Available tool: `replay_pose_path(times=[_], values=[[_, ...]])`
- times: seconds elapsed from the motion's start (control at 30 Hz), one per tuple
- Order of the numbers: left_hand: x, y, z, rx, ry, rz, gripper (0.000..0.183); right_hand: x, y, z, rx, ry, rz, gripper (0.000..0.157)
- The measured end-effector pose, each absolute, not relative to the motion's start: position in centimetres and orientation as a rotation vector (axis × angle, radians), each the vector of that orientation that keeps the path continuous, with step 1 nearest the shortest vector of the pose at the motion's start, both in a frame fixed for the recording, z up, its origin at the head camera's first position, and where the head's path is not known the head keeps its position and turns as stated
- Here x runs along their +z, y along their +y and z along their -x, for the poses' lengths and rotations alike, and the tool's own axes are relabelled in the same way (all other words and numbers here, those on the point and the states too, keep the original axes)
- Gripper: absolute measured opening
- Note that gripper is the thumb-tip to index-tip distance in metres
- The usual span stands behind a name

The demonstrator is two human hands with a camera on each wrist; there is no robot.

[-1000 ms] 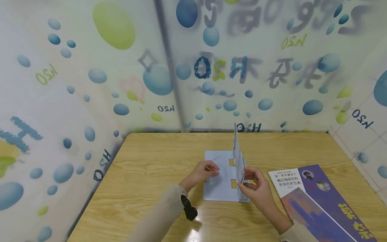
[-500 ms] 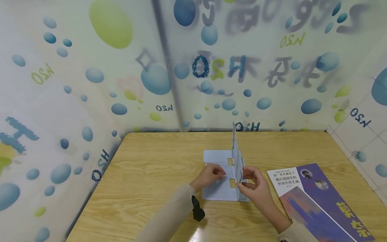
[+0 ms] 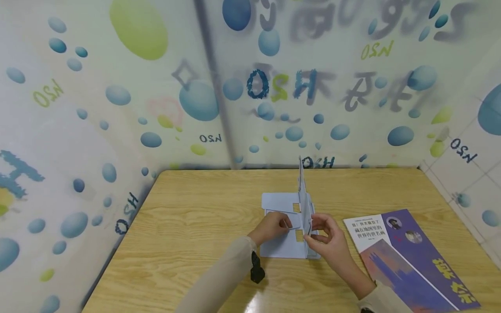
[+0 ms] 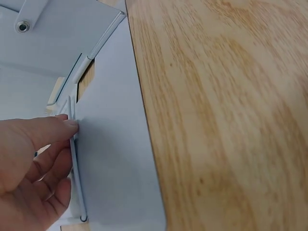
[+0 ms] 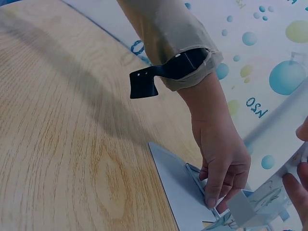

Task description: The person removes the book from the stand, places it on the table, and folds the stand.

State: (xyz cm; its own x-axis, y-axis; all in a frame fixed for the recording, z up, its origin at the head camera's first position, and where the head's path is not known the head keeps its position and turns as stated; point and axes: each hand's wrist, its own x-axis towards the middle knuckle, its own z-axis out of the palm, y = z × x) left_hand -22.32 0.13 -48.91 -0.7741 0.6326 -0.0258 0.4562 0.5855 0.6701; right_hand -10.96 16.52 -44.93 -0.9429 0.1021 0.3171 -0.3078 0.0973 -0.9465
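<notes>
A pale blue folding book stand stands on the table, its flat base plate (image 3: 279, 250) lying down and its hinged panel (image 3: 305, 200) upright. Over the base, my left hand (image 3: 272, 228) pinches a thin wire support (image 4: 79, 192) between thumb and fingers. The left wrist view shows this wire close above the plate, beside the hinge. My right hand (image 3: 328, 237) grips the near edge of the upright panel, thumb on the near side. Only some of its fingers (image 5: 297, 195) show at the right border of the right wrist view.
To the right of the stand lies a purple and white book (image 3: 422, 261) with a picture on its cover. The wooden table (image 3: 188, 234) reaches back to a wall (image 3: 188, 152) hung with a bubble-patterned sheet. Rectangular cutouts pierce the base near the hinge.
My left hand has moved from the base's left side rightward toward the hinge and now pinches the wire support. My right hand has kept its grip on the upright panel.
</notes>
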Motion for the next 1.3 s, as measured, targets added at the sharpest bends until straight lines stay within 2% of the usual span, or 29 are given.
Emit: replay_pose_path(times=[0.43,0.63,0.93,1.17,1.3], values=[[-47.2,0.1,23.2,0.887,2.541,-0.929,0.009,-44.7,16.5,10.9,1.889,-2.089,-0.203,0.046],[-44.0,0.5,23.3,1.137,2.541,-1.004,0.015,-44.8,16.5,10.9,1.896,-2.093,-0.211,0.045],[-39.1,1.7,22.2,1.656,2.44,-0.853,0.024,-44.9,16.4,10.9,1.899,-2.084,-0.216,0.046],[-37.2,2.2,21.9,1.668,2.365,-0.856,0.022,-45.0,16.3,10.9,1.914,-2.066,-0.244,0.046],[-36.6,2.5,21.7,1.679,2.33,-0.772,0.022,-45.0,16.4,11.0,1.934,-2.068,-0.259,0.047]])
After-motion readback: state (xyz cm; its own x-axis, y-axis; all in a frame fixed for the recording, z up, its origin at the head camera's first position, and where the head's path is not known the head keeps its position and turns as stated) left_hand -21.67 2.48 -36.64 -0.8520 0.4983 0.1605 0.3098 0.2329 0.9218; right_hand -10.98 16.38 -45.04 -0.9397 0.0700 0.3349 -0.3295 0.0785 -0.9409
